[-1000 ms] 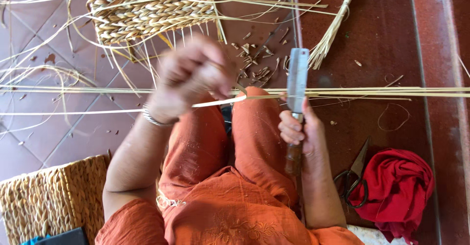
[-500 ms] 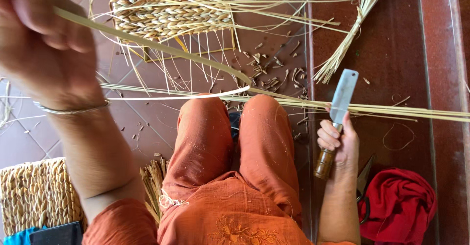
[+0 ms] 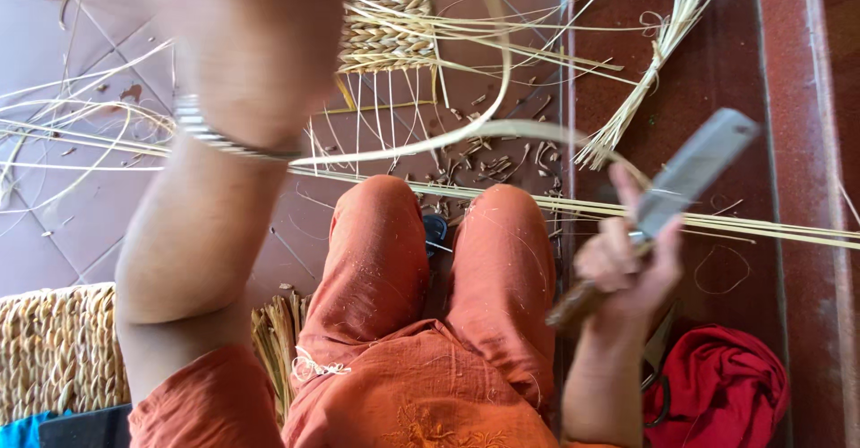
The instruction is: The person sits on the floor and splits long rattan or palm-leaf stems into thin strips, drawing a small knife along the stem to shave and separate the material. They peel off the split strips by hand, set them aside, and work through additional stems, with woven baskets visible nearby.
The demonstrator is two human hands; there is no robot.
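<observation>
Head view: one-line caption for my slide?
Raised left hand bends a cane strip; right hand grips a cleaver.

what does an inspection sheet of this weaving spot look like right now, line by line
surface: brown tiled floor with a red step on the right.
job's things: knife with a flat blade and wooden handle; long pale strip curving across the frame; partly woven mat ahead of the knees.
clutter: shavings on the floor, tied bundle of strips, red cloth, woven basket.
grippers: left hand raised close to the camera, blurred; right hand grips the knife handle.
cables: nothing seen.
surroundings: loose strips lying across the floor.
</observation>
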